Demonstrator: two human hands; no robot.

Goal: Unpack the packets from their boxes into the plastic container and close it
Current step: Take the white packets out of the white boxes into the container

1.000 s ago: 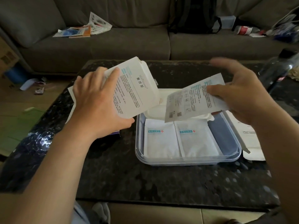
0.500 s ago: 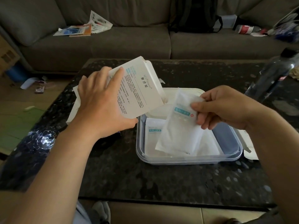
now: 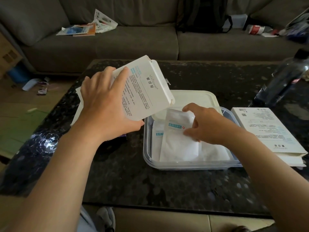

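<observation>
- The right hand (image 3: 210, 126) is bringing the white packet (image 3: 177, 139) down: half a second ago it was hanging above the plastic container (image 3: 184, 166), and now it is lying inside, slanted over the packets already there.
- Its thumb and curled fingers are still pinching the packet's upper edge, so I am judging the packet as placed but not yet released.
- The left hand (image 3: 107, 111) is keeping the white box (image 3: 145, 91) tilted in the air at 10 o'clock from the container, fingers spread on the back and thumb underneath.
- The lid (image 3: 197, 97) is waiting at 12 o'clock, off the container, so the closing is still to come.
- A second box (image 3: 267, 131) is lying flat at 3 o'clock.
- The held box's opening is facing away, so I cannot tell if packets are remaining inside.
- The lower packets are being covered, so their number is unclear.
</observation>
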